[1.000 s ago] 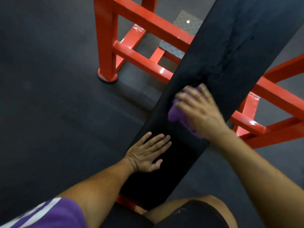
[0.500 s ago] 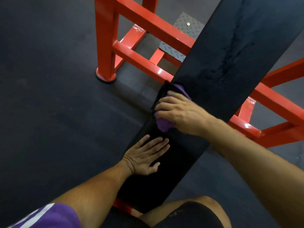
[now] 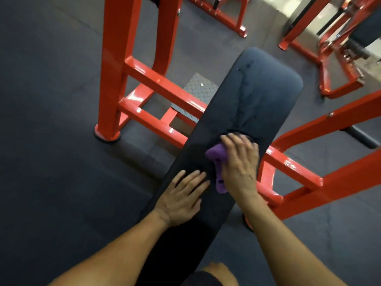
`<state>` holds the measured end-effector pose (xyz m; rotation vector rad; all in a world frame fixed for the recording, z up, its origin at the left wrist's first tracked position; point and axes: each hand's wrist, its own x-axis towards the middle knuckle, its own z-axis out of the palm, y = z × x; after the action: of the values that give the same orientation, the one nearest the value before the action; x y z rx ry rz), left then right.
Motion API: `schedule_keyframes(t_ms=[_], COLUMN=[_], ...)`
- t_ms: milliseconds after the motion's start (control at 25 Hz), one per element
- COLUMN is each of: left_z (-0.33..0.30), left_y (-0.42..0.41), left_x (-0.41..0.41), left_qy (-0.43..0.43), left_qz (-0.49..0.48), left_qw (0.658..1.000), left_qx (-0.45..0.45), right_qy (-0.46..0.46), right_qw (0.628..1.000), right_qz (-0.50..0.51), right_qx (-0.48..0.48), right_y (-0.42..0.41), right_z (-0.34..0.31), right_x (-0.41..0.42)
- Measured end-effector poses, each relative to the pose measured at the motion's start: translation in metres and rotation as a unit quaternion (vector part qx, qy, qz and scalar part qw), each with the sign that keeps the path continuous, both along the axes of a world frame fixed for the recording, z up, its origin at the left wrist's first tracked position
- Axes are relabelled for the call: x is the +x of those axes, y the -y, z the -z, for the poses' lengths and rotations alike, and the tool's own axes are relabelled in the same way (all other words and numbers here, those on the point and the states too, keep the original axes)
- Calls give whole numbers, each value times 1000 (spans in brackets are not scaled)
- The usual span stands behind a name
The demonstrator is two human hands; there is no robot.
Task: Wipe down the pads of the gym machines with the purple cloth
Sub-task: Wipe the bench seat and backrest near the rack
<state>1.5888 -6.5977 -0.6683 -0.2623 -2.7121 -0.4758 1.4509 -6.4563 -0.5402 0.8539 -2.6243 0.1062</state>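
A long black bench pad (image 3: 261, 96) runs diagonally from the bottom middle to the upper right, with a worn seam along its upper part. My right hand (image 3: 240, 164) presses the purple cloth (image 3: 217, 159) flat onto the middle of the pad, fingers spread and pointing up the pad; the cloth bunches out from under the palm on its left side. My left hand (image 3: 183, 198) rests flat on the pad just below and left of the cloth, fingers straight.
The bench's red steel frame (image 3: 156, 120) stands left of the pad, with more red bars (image 3: 309, 178) to the right. A grey tread plate (image 3: 201, 89) lies under the frame. Other red machines (image 3: 338, 48) stand at the top right. Dark rubber floor (image 3: 51, 120) spreads left.
My right hand with the cloth has slid from the pad's left edge back toward its middle. The camera has tilted up, so the pad's far end and more machines show. My left hand stays put.
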Motion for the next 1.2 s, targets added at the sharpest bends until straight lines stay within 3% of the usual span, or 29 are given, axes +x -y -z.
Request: schedule_keyframes(t_ms=[80,240,360,480,600,680,800,880,960,1040,1200], left_z=[1,22,28,28,23,21,23,20,13,6,32], left_y=[-4,-6,-4,-3,-3,-2,-4,-3,0,4,-8], left_x=[-28,-25,-33,-27,-28,-30,-23,-27,-32,-24,44], left_qy=[-2,-29,-28,-5,-28,-29,-32,-34,-16,25,74], left_qz=[-12,6,5,26,14,-3,2,3,5,5,-3], left_qw=[1000,999,1000,1000,1000,1000,999,999,1000,1000,997], left_qx=[-19,-22,-13,-12,-5,-10,-3,-2,-8,-10,-23], right_qy=[6,-15,22,86,25,-13,-47,-13,60,119,140], right_qw=[993,994,995,961,948,959,989,993,978,957,927], right_qz=[71,51,-100,-212,-267,-238,-108,-103,-169,-223,-306], right_qx=[-90,-96,7,153,173,154,83,52,105,145,165], right_y=[-3,62,114,94,48,36,57,74,69,54,68], right_z=[11,15,26,30,-4,-28,-23,-4,2,-17,-56], right_x=[-16,-54,-41,-12,-46,-94,-114,-94,-71,-66,-80])
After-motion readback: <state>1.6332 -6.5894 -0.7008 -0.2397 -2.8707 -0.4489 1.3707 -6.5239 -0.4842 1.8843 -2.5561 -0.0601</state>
